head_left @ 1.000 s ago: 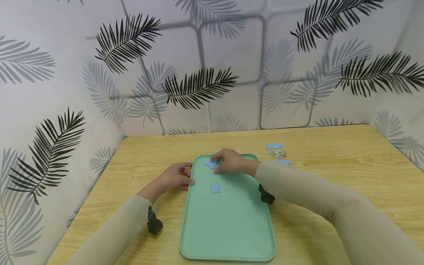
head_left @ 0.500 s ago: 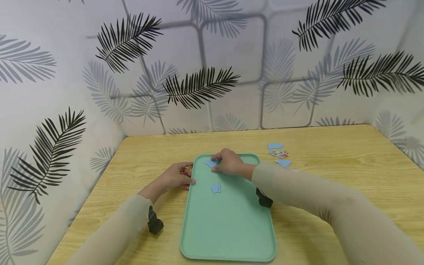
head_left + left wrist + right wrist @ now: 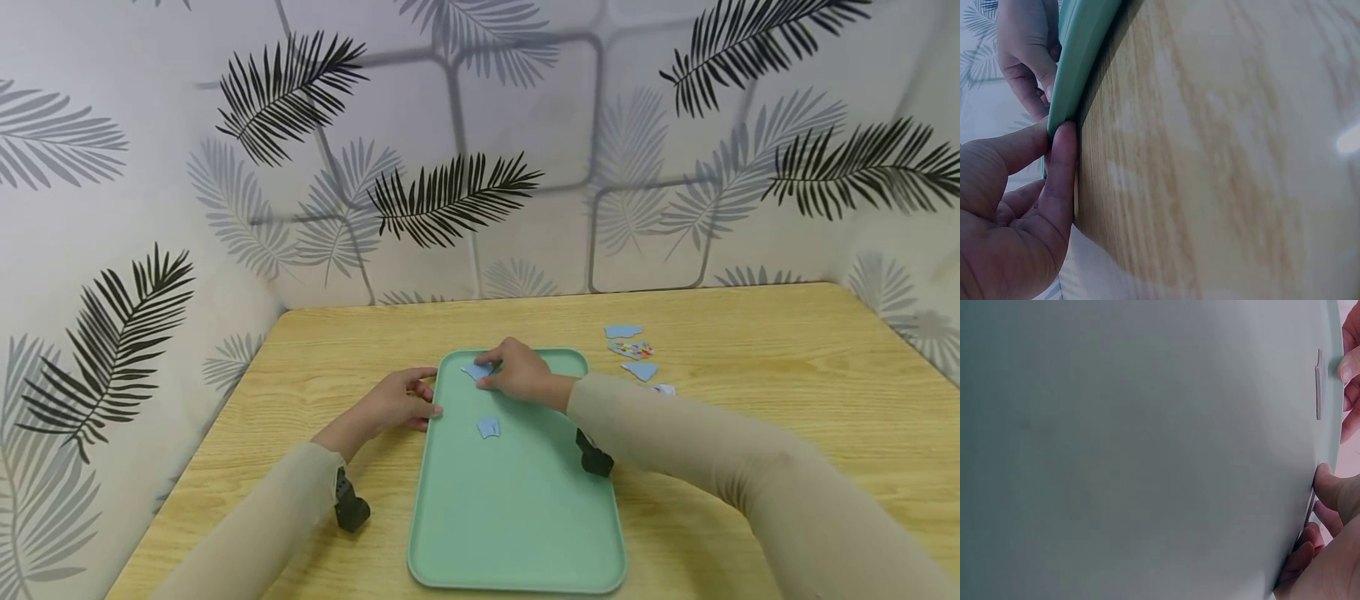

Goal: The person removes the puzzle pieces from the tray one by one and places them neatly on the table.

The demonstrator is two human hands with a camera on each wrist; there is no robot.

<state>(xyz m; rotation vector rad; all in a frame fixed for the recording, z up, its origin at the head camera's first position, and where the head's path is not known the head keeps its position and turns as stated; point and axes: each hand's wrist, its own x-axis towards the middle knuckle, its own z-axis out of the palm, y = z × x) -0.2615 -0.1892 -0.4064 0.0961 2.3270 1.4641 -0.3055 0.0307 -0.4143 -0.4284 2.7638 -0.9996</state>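
On the green tray (image 3: pixel 517 508), my right hand (image 3: pixel 517 369) holds a flat blue puzzle piece (image 3: pixel 476 371) near the far left corner, thumb and fingers at its edges. The fingers cover part of that piece. A second blue piece (image 3: pixel 488 427) lies flat on the tray, a little nearer to me, with a small dark mark on it. My left hand (image 3: pixel 395 401) grips the tray's left rim, its thumb on the edge. In the left wrist view the left fingers (image 3: pixel 1060 181) press the rim's outer side.
To the right of the tray, on the wooden table (image 3: pixel 787 367), lie a blue piece (image 3: pixel 623 332), a multicoloured piece (image 3: pixel 632 349), a blue triangular piece (image 3: pixel 641 370) and a partly hidden piece (image 3: pixel 664 389) beside the right sleeve. A patterned wall stands behind.
My right hand shifts very slightly on the far-left piece, and the right forearm draws a little nearer, uncovering more pieces at the right. The left hand keeps its place on the rim.
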